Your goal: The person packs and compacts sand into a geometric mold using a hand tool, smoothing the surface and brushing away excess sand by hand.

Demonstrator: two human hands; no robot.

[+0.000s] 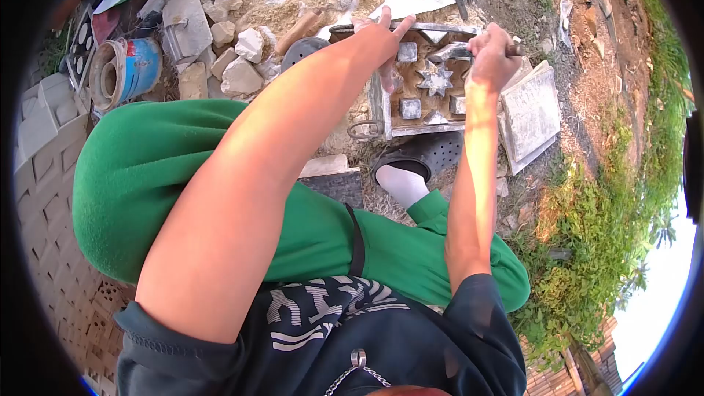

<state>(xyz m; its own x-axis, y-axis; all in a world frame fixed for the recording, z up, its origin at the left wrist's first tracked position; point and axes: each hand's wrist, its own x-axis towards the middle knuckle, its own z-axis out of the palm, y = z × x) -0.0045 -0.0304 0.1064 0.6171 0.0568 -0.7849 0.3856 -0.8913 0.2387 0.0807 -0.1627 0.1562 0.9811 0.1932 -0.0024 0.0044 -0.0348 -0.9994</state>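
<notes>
A metal block mould [429, 131] lies on the ground in front of me, with a star-shaped core [435, 78] and several square and triangular cores standing up inside it. Brownish, sandy material lies between the cores. My left hand [381, 35] rests at the mould's far left corner, fingers spread, thumb pointing down by the left wall. My right hand [493, 57] is closed around a trowel-like tool [450, 52] with a grey blade. The blade lies over the mould's upper right part, and a dark handle end sticks out right of the fist.
Flat grey slabs [529, 116] are stacked right of the mould. Broken pale stones [242, 77], a blue bucket [141, 66] and a wooden handle [299, 31] lie left. My dark clog [438, 155] is close to the near wall. Perforated blocks [55, 169] stand far left.
</notes>
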